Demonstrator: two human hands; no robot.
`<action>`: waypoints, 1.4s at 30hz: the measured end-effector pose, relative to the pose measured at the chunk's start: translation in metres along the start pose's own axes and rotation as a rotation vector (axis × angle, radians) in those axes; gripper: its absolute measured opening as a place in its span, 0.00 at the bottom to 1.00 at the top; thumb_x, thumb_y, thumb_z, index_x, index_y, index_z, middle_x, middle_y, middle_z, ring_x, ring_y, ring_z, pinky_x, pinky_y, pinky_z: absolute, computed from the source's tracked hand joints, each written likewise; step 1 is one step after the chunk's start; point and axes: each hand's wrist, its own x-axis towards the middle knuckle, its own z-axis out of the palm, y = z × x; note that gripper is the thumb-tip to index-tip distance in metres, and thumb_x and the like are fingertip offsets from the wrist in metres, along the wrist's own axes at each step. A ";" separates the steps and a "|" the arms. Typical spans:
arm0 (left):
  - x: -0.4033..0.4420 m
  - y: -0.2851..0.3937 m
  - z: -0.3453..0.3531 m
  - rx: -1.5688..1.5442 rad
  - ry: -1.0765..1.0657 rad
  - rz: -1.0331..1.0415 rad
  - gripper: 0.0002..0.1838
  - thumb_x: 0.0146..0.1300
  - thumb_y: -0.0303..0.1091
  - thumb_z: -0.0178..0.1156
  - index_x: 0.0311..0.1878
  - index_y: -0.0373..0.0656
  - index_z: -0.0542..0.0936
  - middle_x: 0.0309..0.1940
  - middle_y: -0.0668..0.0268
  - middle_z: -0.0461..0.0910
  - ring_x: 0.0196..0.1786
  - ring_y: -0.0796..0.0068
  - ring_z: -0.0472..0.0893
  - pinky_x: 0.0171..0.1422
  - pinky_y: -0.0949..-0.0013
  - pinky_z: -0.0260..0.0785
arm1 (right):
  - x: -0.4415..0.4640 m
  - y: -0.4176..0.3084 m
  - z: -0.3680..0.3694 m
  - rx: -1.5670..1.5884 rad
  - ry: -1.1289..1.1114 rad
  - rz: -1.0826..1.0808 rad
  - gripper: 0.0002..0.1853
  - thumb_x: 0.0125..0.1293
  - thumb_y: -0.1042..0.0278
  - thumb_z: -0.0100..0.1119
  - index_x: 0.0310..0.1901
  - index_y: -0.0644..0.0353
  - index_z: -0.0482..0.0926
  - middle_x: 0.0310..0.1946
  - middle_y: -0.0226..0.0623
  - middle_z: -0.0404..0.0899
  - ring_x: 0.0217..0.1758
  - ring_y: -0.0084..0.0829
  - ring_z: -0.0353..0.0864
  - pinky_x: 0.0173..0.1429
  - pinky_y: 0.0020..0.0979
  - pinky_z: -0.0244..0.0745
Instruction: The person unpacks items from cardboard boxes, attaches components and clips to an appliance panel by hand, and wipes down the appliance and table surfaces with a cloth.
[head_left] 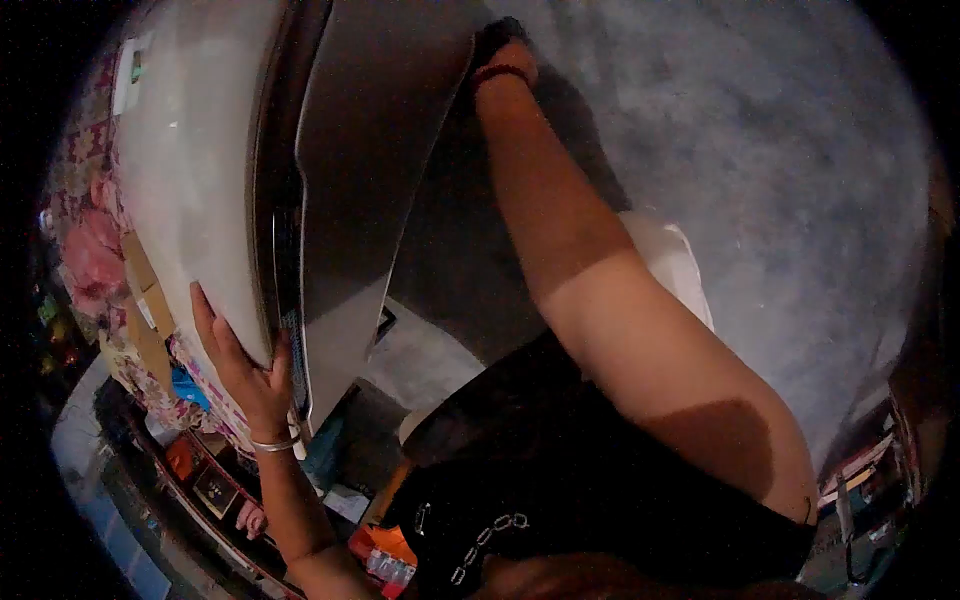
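Note:
My left hand [250,380], with a silver bangle at the wrist, rests its outstretched fingers against the lower edge of a large, rounded white panel [190,150]. A dark seam and a grille run along this panel, and a flat whitish side panel [340,190] adjoins it; together they look like a refrigerator. Far up the side panel reaches my right hand [518,62], wearing a dark red bead bracelet. Its fingers look curled at a small dark thing [495,38] by the panel's edge. I cannot make out what that is, and the fingers are mostly hidden.
A mottled grey wall [760,150] rises behind my right arm, with a white rounded thing [682,265] partly behind the arm. To the left are pink flowery cloth [95,250] and cardboard [150,300]. Below stands a cluttered shelf [190,480]; an orange packet [390,548] lies near my body.

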 end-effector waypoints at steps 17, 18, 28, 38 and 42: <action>-0.001 0.001 0.000 -0.014 -0.031 -0.063 0.36 0.57 0.36 0.64 0.67 0.39 0.61 0.74 0.46 0.53 0.75 0.43 0.55 0.76 0.50 0.45 | 0.024 0.039 0.046 0.639 0.347 0.085 0.19 0.61 0.54 0.60 0.48 0.56 0.83 0.44 0.47 0.83 0.50 0.47 0.82 0.56 0.42 0.75; 0.000 0.000 0.001 -0.013 -0.031 -0.057 0.37 0.57 0.36 0.64 0.68 0.41 0.60 0.74 0.46 0.52 0.75 0.43 0.55 0.76 0.50 0.45 | 0.013 0.031 0.046 0.731 0.378 0.041 0.19 0.61 0.54 0.60 0.49 0.58 0.82 0.44 0.47 0.83 0.51 0.46 0.82 0.56 0.41 0.75; -0.001 -0.005 0.003 -0.040 -0.028 0.001 0.42 0.57 0.34 0.63 0.74 0.57 0.55 0.75 0.47 0.51 0.76 0.44 0.54 0.76 0.48 0.46 | 0.069 0.029 0.045 0.379 0.299 -0.192 0.21 0.61 0.55 0.61 0.49 0.62 0.82 0.45 0.48 0.83 0.51 0.44 0.82 0.55 0.40 0.74; 0.005 0.005 -0.002 0.111 -0.072 -0.070 0.37 0.56 0.33 0.64 0.69 0.41 0.60 0.74 0.45 0.53 0.75 0.43 0.56 0.76 0.52 0.48 | -0.007 0.019 0.028 0.827 0.281 -0.348 0.22 0.60 0.55 0.63 0.49 0.63 0.81 0.45 0.49 0.83 0.50 0.44 0.81 0.55 0.39 0.74; 0.002 0.000 0.000 0.051 -0.016 0.007 0.37 0.56 0.33 0.64 0.68 0.41 0.60 0.74 0.45 0.53 0.74 0.43 0.56 0.76 0.51 0.48 | -0.035 0.019 0.034 1.052 0.335 -0.325 0.23 0.60 0.54 0.63 0.50 0.64 0.80 0.45 0.49 0.82 0.50 0.44 0.81 0.55 0.40 0.74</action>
